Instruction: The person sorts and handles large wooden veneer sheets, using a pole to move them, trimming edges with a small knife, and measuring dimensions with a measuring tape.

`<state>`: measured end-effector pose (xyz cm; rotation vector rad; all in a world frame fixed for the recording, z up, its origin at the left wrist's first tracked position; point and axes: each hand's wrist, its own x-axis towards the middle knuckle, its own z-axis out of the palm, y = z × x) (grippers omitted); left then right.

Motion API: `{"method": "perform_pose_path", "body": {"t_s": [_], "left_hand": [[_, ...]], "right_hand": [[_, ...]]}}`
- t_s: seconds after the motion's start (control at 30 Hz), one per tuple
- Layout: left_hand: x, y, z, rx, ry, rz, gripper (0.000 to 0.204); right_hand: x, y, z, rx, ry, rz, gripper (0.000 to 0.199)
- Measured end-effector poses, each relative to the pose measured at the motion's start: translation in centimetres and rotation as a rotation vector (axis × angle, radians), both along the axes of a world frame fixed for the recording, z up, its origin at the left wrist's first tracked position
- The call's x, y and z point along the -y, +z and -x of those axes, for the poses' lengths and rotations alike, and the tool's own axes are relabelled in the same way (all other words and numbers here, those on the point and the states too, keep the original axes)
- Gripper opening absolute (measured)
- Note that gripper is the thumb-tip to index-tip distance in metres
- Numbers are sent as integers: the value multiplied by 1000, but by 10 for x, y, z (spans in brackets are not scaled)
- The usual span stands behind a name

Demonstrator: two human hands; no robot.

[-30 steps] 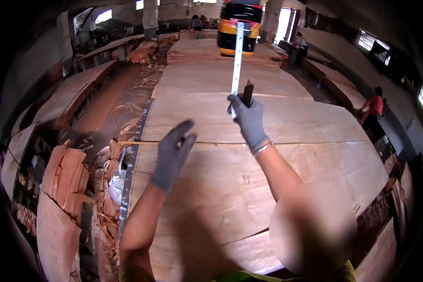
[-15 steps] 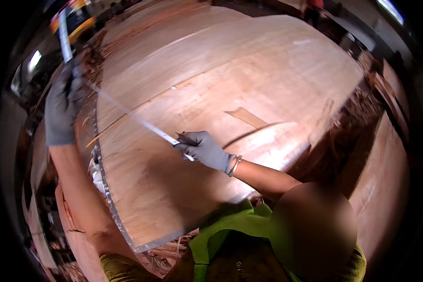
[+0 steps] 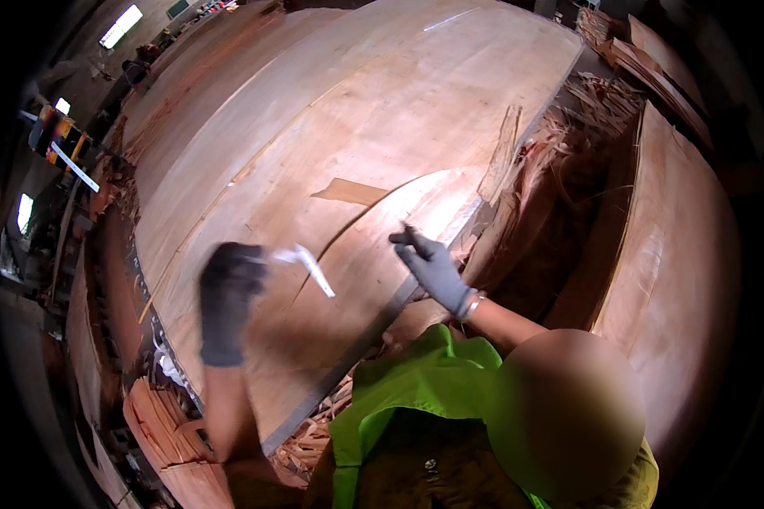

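My left hand [image 3: 229, 297], in a grey glove with a dark palm, is over the near left part of a large pale wood veneer sheet [image 3: 314, 136]. Its fingers are closed on a narrow white tape strip [image 3: 316, 273], which is bent and blurred by motion. To the right, my right hand [image 3: 435, 271] is in a like glove, above the sheet's near edge and apart from the strip. Thumb and fingertips are drawn together there; anything between them is too small to make out. A tan veneer piece [image 3: 348, 192] lies by a curved dark gap in the sheet.
At the far left hangs a dark and yellow holder [image 3: 59, 136] with a white tape end [image 3: 75, 166] dangling from it. Torn veneer scraps [image 3: 547, 161] fill the space right of the sheet. Another veneer stack [image 3: 662, 220] stands at the right; broken pieces [image 3: 165, 433] lie at lower left.
The long strip stretched between my hands is now a short loose piece in my left hand, which has come down and right from the holder. My right hand has let go and moved right.
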<state>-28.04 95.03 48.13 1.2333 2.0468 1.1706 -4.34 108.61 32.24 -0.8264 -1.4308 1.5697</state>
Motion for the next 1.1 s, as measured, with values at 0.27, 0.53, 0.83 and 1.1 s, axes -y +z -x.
{"method": "perform_pose_path", "body": {"t_s": [0.27, 0.53, 0.83, 1.1], "left_hand": [[-101, -76, -169, 459, -409, -255, 9], [-196, -220, -214, -63, -518, -230, 44], [-319, -302, -253, -1051, -627, 109, 79], [-381, -316, -292, -839, -886, -424, 22]], "right_hand": [[30, 38, -71, 87, -202, -126, 24], [30, -10, -171, 223, -406, 155, 17], [-44, -14, -292, 338, -662, 248, 5], [-114, -1, -333, 286, -373, 401, 5]]}}
